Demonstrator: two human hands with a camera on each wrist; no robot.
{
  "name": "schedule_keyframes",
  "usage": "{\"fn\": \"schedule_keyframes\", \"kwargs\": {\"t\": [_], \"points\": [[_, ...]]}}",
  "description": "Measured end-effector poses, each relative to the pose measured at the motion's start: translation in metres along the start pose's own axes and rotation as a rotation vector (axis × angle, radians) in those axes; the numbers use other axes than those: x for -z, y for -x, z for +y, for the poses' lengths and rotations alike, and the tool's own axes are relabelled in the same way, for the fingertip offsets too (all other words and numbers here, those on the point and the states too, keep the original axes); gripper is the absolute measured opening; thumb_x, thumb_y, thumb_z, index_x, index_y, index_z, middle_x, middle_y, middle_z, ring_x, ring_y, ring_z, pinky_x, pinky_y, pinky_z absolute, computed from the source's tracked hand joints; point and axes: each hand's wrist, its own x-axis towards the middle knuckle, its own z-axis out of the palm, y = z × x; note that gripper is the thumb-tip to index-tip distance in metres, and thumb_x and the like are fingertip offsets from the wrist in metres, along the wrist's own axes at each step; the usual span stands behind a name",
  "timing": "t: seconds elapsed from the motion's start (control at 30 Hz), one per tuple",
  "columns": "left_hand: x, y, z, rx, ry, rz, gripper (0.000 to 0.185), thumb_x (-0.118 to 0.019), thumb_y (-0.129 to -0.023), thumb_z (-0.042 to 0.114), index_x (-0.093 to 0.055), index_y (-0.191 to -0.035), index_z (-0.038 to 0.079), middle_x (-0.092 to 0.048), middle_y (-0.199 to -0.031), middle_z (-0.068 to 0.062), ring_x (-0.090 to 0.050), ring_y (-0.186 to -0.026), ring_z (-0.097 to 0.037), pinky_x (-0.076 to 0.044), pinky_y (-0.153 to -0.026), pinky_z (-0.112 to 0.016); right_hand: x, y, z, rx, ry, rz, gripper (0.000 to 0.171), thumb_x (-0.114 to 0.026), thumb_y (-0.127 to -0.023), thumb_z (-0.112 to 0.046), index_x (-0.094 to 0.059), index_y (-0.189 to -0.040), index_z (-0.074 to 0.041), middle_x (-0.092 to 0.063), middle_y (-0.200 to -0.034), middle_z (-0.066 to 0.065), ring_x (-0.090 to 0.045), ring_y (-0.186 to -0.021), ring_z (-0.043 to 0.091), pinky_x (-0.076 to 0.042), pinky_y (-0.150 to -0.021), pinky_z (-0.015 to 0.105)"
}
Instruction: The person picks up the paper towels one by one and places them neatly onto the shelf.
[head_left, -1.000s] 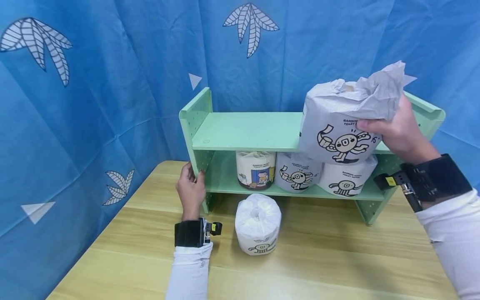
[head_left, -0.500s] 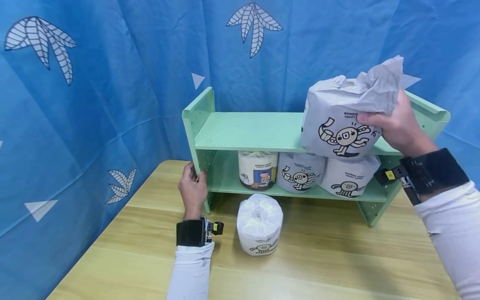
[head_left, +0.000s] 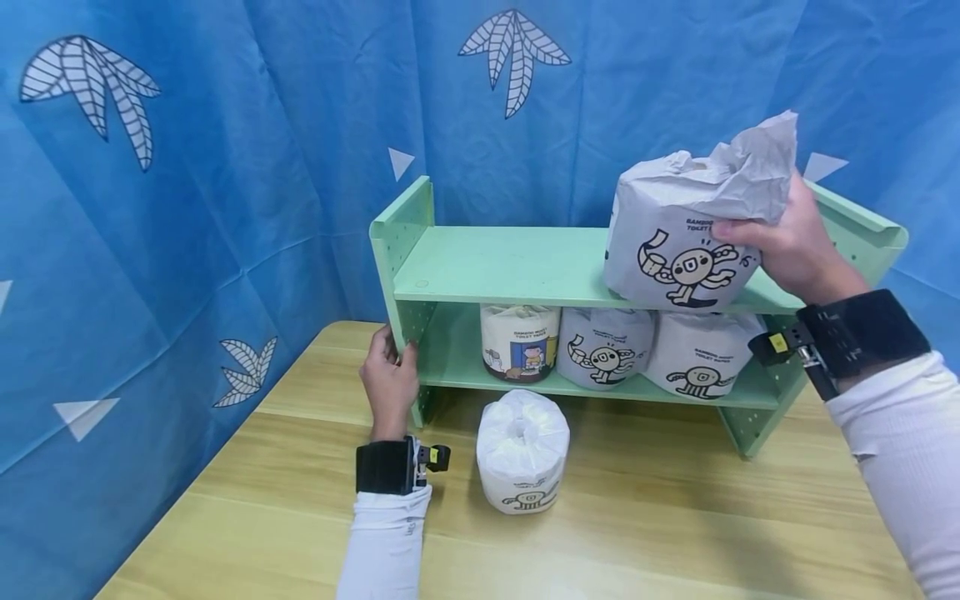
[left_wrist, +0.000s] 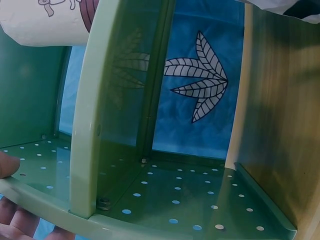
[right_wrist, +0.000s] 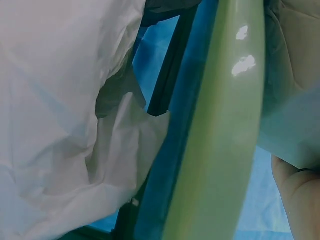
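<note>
Right hand point(head_left: 787, 250) is gripping a wrapped toilet roll point(head_left: 686, 242) at the top shelf point(head_left: 502, 267); left hand point(head_left: 390, 383) is clasping the shelf's side; three rolls are shelved, one roll point(head_left: 522, 450) is waiting on the table.

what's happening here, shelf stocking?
A person's right hand holds a wrapped toilet paper roll at the right end of the green shelf rack's top shelf. The left hand grips the rack's left side panel. Three wrapped rolls sit on the lower shelf, and one more roll stands on the wooden table in front.
</note>
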Motion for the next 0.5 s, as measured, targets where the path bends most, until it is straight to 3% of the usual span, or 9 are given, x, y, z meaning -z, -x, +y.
{"fn": "schedule_keyframes", "kwargs": {"t": [0.5], "points": [[0.0002, -0.0006, 0.0008, -0.009, 0.026, 0.0, 0.034, -0.059, -0.091, -0.003, -0.058, -0.125, -0.002, -0.059, -0.127, -0.023, -0.056, -0.118, -0.037, -0.047, -0.096, -0.044, 0.0003, -0.0071, 0.007, -0.028, 0.029, -0.005, 0.062, -0.065, -0.074, 0.015, -0.047, -0.128, -0.008, -0.064, -0.11, 0.006, -0.062, -0.096, 0.014, -0.046, -0.083, 0.018]]}}
